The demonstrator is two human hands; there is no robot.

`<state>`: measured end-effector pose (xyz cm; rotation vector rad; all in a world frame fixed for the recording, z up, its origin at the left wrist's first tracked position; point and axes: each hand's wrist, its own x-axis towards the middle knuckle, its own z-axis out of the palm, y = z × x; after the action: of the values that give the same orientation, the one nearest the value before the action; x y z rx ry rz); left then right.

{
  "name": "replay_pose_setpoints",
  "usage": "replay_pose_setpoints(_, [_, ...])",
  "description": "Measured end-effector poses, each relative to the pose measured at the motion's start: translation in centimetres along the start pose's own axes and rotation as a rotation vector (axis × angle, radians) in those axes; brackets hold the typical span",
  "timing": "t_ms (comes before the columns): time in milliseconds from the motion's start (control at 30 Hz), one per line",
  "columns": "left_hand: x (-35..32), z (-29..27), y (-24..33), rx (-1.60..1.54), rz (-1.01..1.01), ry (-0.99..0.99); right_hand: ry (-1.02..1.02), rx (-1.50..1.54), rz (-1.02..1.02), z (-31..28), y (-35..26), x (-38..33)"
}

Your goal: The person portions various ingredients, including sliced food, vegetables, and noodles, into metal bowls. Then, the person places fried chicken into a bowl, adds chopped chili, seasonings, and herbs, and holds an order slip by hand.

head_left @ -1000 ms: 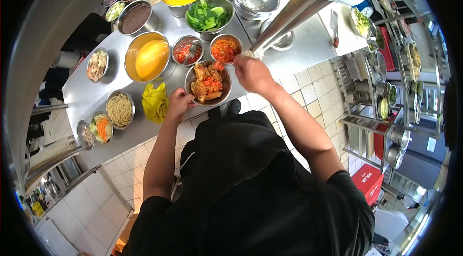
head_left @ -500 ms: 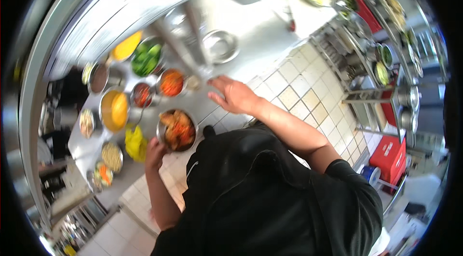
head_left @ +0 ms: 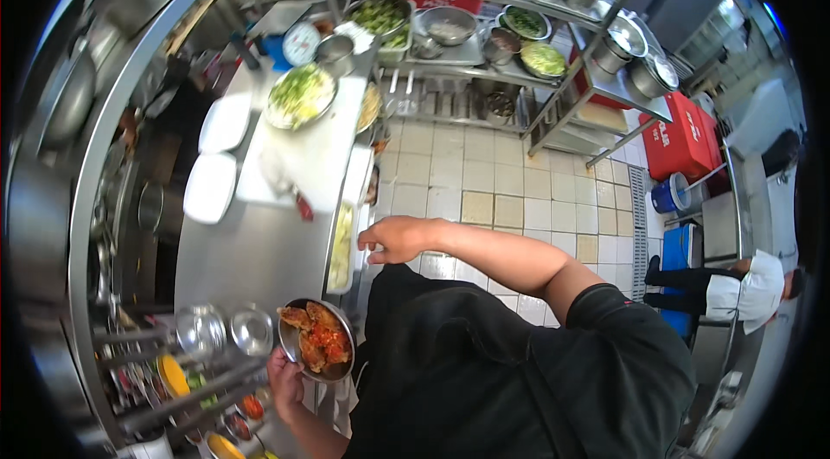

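Observation:
At the counter's near end, my left hand (head_left: 287,381) grips the rim of a round metal bowl (head_left: 348,336). Browned fried chicken pieces (head_left: 315,340) with chopped red topping lie inside it, and the bowl tips slightly. My right hand (head_left: 396,239) is held out empty, fingers loosely bent and apart, beside a long tray of pale green cut vegetables (head_left: 340,253) along the counter edge. Farther up, a red-handled knife (head_left: 304,207) lies on a white cutting board (head_left: 335,152), below a bowl of chopped greens (head_left: 300,98).
Two white plates (head_left: 210,188) lie left of the board. Metal bowls (head_left: 252,329) stand near a rail at lower left. A laden rack (head_left: 484,70) spans the far side; a red cooler (head_left: 680,143) stands right. Another person (head_left: 739,296) is at far right.
My view has turned rightward, toward the cutting board and rack. The bowl of chicken stays in my left hand. My right hand remains empty, its fingers more bent than before.

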<state>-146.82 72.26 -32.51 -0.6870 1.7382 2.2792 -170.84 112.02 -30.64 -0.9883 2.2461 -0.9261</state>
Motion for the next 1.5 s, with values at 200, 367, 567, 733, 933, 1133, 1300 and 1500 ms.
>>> replay_pose_setpoints(200, [18.9, 18.8, 8.8, 0.078, 0.105, -0.222, 0.177, 0.065, 0.025, -11.2, 11.5, -1.7])
replay_pose_setpoints(367, [33.0, 33.7, 15.8, 0.277, 0.007, -0.511, 0.477, 0.12, 0.292, -22.9, 24.4, -11.5])
replay_pose_setpoints(567, [47.5, 56.4, 19.5, 0.565, 0.066, -0.798, 1.116, -0.116, 0.67, -44.6, 33.5, -29.3])
replay_pose_setpoints(733, [52.2, 77.4, 18.9, 0.602, 0.051, -0.961, 1.151, -0.557, 0.779, -63.4, 40.0, -38.0])
replay_pose_setpoints(933, [52.8, 94.9, 14.9, 0.437, -0.01, -1.045, 0.508, -0.896, 0.932, -76.9, 53.9, -38.7])
replay_pose_setpoints(1133, [52.2, 104.9, 12.4, 0.406, -0.101, -0.981, 0.335, -1.123, 0.795, -80.6, 58.8, -39.2])
replay_pose_setpoints(1300, [52.6, 109.1, 11.6, 0.41, -0.192, -0.952, 0.104, -1.222, 0.793, -79.8, 59.7, -38.9])
replay_pose_setpoints(1500, [54.5, 112.7, 11.1, 0.463, -0.128, -0.951, 0.063, -1.042, 0.892, -80.2, 59.5, -39.4])
